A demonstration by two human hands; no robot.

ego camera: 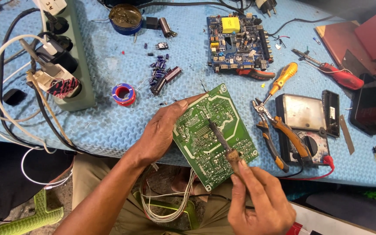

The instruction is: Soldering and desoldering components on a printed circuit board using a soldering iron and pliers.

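Two bare hands work over a green circuit board (214, 135), seen from a head camera looking down. Fingers of the left hand (159, 132) wrap the board's left edge, thumb lying across its upper corner, holding it tilted above the lap, solder side up. Fingers of the right hand (260, 200) close around the worn handle of a soldering iron (223, 141). Its long axis runs diagonally, up and to the left from those fingers, and its dark tip rests near the middle of the board. So the board lies directly ahead of the right fingers, along the iron's line, while the left hand is the nearer one, already touching it. White wires (170, 200) hang from the board's lower edge, below both hands.

Beyond the fingers lies a blue padded table (109, 122). Just right of the board are orange-handled pliers (279, 130), a yellow-handled screwdriver (281, 78) and a multimeter (305, 128). Farther off, above the board, sits a blue circuit board (238, 41) with a yellow part. Up and left of the left hand are loose capacitors (162, 74), a red and blue solder spool (123, 94), and a green power strip (72, 61) with plugs and tangled cables.
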